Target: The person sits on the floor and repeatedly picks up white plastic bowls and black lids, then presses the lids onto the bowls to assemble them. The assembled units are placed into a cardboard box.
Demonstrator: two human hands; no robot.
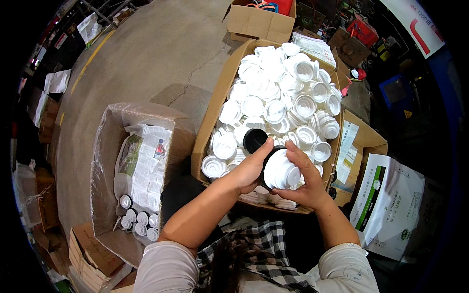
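Observation:
Both my hands meet over a large box heaped with white round stepped plastic lids [251,106]. A white stepped lid [281,169] with a black rim behind it sits between them. My left hand [253,168] grips its left side, and a black round piece [255,140] shows beside that thumb; its lower part is hidden by the hand. My right hand [309,179] curves its thumb and fingers round the right side of the white lid.
Left of me stands a plastic-lined carton [110,161] with newspaper [144,161] and several white-and-black lid stacks [141,218] inside. A white printed carton [391,205] is at the right, an open cardboard box [259,22] at the far side. Machinery fills the upper right.

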